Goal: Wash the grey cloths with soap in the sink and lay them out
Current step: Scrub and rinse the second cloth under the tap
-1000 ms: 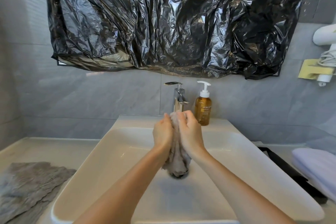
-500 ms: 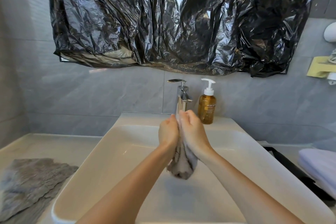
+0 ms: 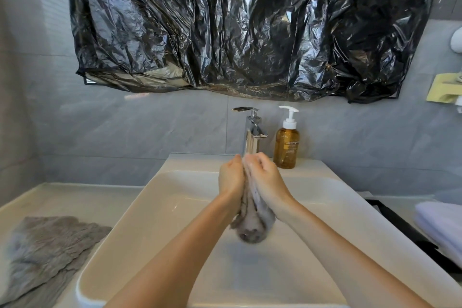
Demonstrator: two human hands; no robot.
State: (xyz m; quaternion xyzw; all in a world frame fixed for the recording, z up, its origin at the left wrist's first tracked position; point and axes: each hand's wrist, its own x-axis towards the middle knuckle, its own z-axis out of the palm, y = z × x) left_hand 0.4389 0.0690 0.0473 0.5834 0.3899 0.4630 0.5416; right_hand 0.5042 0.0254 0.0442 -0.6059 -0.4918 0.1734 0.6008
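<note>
1. My left hand (image 3: 231, 177) and right hand (image 3: 266, 180) are pressed together. The fingers of both are curled round the grey cloth (image 3: 252, 225), which is bunched between my palms.
2. The cloth's loose end hangs below my wrists, over the sink (image 3: 160, 182). I can't tell whether it touches the basin.
3. I judge this to be the scrubbing step, working the wet cloth against itself. There may be a little lather at my fingertips.
4. Next it needs rinsing and wringing. The tap (image 3: 251, 132) is just beyond my fingertips, so one hand must let go to reach its lever. The soap bottle (image 3: 286, 147) stands just beyond my right hand.
5. The other grey cloth (image 3: 47, 245) lies spread on the bench (image 3: 62, 197), well left of my left hand. This one should be laid out near it.
</note>
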